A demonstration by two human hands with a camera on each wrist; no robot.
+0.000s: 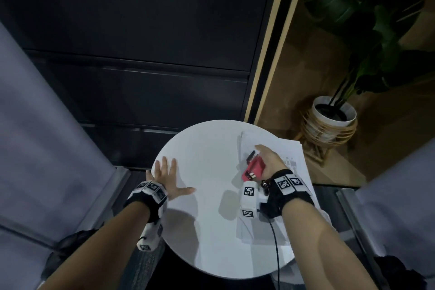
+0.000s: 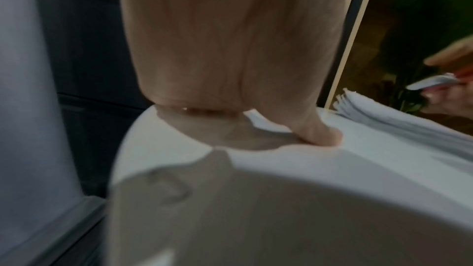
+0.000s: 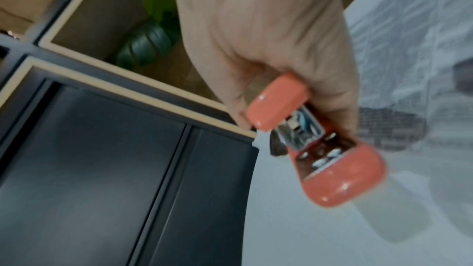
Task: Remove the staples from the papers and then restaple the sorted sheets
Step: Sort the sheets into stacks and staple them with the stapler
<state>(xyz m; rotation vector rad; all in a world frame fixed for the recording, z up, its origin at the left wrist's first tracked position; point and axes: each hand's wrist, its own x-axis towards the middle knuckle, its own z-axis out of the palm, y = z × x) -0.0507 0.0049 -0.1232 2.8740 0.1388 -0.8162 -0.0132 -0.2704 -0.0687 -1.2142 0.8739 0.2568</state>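
Observation:
A red stapler (image 1: 254, 165) is gripped in my right hand (image 1: 268, 160), held a little above the stack of white printed papers (image 1: 294, 155) on the right side of the round white table (image 1: 207, 153). The right wrist view shows the stapler (image 3: 320, 145) from its hinged end, with fingers curled round it. My left hand (image 1: 168, 175) lies flat with fingers spread on the table's left edge, holding nothing. In the left wrist view the palm (image 2: 230, 48) presses on the tabletop, and the paper stack (image 2: 384, 116) lies to the right.
A potted plant (image 1: 334, 115) in a wicker stand sits on the floor to the far right. Dark cabinet fronts (image 1: 141, 54) rise behind the table. Grey upholstered seats (image 1: 35, 148) flank the table on both sides. A black cable (image 1: 275, 247) trails from my right wrist.

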